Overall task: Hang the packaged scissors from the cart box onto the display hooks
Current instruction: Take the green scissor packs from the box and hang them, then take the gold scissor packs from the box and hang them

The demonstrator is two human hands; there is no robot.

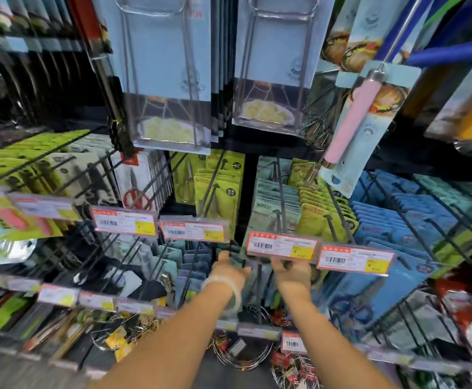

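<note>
Teal card is what I see in my left hand point(230, 272): its fingers pinch a packaged scissors pack point(236, 259), blurry, just under the price tags. My right hand point(292, 272) curls beside it; I cannot tell what it holds. Black display hooks point(260, 290) poke out between them. A red-edged price tag point(282, 245) hangs right above, blocking my view.

A pink-handled whisk point(352, 119) hangs above blue packets point(383, 220).
</note>
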